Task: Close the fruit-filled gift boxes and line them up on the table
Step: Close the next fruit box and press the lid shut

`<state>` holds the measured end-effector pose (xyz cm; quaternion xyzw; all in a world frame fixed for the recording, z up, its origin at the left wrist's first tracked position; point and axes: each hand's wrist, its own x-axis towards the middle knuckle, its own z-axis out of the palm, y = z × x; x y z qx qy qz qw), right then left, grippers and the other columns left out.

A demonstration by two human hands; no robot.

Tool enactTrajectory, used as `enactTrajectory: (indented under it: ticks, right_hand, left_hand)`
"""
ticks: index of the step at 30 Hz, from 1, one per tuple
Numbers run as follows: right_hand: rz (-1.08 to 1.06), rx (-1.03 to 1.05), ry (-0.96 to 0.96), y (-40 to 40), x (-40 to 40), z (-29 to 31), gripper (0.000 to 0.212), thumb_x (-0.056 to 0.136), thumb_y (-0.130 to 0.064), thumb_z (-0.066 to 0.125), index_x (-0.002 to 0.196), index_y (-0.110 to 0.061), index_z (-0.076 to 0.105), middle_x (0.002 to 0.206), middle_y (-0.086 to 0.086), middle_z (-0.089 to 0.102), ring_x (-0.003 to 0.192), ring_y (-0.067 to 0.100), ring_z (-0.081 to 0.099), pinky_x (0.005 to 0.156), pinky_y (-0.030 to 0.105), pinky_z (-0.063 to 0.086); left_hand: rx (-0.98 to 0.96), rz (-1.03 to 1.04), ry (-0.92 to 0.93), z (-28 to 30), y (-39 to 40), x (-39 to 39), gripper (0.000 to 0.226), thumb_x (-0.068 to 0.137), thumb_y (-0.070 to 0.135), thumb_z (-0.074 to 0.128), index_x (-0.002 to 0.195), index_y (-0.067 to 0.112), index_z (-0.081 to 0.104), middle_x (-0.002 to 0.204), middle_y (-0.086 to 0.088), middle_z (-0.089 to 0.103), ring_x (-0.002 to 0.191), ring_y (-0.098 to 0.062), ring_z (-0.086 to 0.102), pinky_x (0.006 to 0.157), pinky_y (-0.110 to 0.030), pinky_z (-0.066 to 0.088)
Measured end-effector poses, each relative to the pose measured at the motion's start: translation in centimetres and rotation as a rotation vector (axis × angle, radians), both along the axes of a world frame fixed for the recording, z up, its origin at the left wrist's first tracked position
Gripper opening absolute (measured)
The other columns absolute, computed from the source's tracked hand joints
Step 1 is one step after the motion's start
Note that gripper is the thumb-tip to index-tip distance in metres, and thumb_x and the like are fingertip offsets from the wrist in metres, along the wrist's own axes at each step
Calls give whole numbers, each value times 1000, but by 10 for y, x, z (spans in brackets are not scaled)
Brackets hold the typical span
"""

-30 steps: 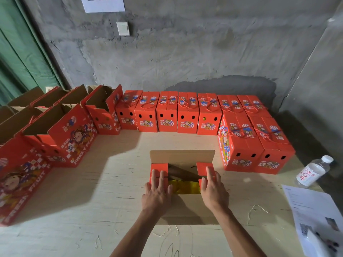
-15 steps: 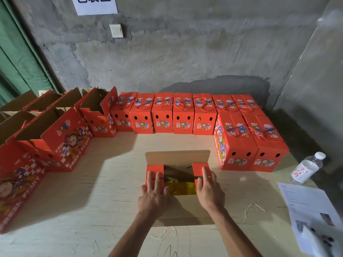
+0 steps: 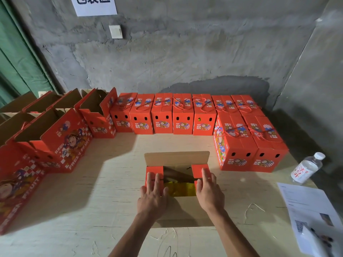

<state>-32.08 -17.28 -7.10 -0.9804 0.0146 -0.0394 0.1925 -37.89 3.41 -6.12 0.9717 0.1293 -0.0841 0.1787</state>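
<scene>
Pressing both side flaps inward, you had your left hand [image 3: 152, 196] flat on the left flap [image 3: 154, 173] and your right hand [image 3: 209, 191] flat on the right flap [image 3: 200, 171], fingers spread, gripping nothing. Box [image 3: 177, 190] sat mid-table [image 3: 83, 210] before you, long flaps open, yellow fruit [image 3: 181, 189] visible. Flat palms likely held the flaps level. Closed boxes [image 3: 182, 115] lined the wall; open boxes [image 3: 55, 138] waited left
</scene>
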Motion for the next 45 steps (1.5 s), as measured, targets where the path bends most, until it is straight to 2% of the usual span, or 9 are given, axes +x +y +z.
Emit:
enactTrajectory:
  ticks: [4, 8, 14, 18, 21, 26, 34, 38, 45]
  right_hand:
    - [-110, 64, -49, 3, -11, 1, 44, 105, -42, 41, 144, -23, 47, 130, 9, 61, 95, 29, 72, 63, 31, 51]
    - [-136, 100, -87, 3, 12, 12, 36, 103, -41, 52, 125, -14, 60, 124, 11, 64, 105, 29, 66, 81, 42, 58]
    - [-154, 414, -239, 15, 40, 18, 58, 92, -22, 74, 138, -6, 42, 142, 20, 54, 125, 36, 58, 78, 30, 51]
    - [-120, 519, -310, 13, 38, 19, 80, 93, -23, 74, 154, -16, 23, 150, 21, 50, 133, 35, 56, 91, 41, 55]
    - [-80, 573, -276, 6, 35, 24, 73, 95, -42, 70, 154, -22, 31, 156, 10, 46, 140, 26, 49, 103, 44, 52]
    - [-102, 689, -241, -2, 32, 26, 54, 91, -67, 59, 129, -30, 47, 121, -5, 60, 118, 23, 62, 87, 27, 44]
    - [8, 541, -301, -8, 33, 12, 75, 93, -40, 73, 154, -20, 33, 154, 8, 48, 136, 25, 51, 91, 30, 50]
    - [67, 501, -410, -13, 30, 4, 60, 100, -21, 66, 153, -10, 38, 153, 15, 49, 136, 32, 54, 92, 49, 60]
    - [51, 442, -362, -18, 31, -4, 47, 87, -23, 82, 122, -12, 53, 121, 8, 70, 107, 22, 71, 78, 33, 64]
  left_hand:
    - [-64, -39, -76, 6, 8, 0, 51, 109, 49, 18, 158, 36, 24, 171, 6, 4, 150, -33, 25, 113, -49, 39]
    - [-104, 51, -255, 18, 11, 18, 36, 107, 30, 40, 142, 24, 49, 153, -4, 40, 133, -32, 40, 103, -45, 44]
    - [-490, 170, -347, 22, 25, 47, 88, 97, 20, 63, 162, 15, 5, 166, -12, 20, 146, -38, 35, 110, -49, 42]
    - [-683, 63, -392, 26, 27, 60, 113, 87, 57, 74, 162, 31, -7, 169, 1, 13, 153, -24, 21, 123, -49, 29]
    - [-816, 157, -485, 24, 23, 58, 95, 90, 75, 52, 162, 37, 5, 169, 3, 19, 153, -18, 23, 125, -48, 28]
    - [-799, 269, -573, 19, 26, 55, 49, 97, 74, 24, 137, 49, 38, 138, 12, 51, 129, -21, 53, 100, -35, 46]
    - [-627, 207, -602, 2, 24, 60, 55, 106, 14, 45, 154, 33, 27, 154, -4, 46, 139, -26, 48, 108, -46, 44]
    - [-676, 255, -547, 2, 20, 59, 60, 99, 34, 54, 153, 33, 27, 147, -4, 48, 134, -24, 48, 105, -51, 49]
    - [-623, 321, -582, -3, 20, 51, 44, 88, 39, 78, 118, 31, 47, 117, 4, 57, 108, -21, 58, 89, -47, 55]
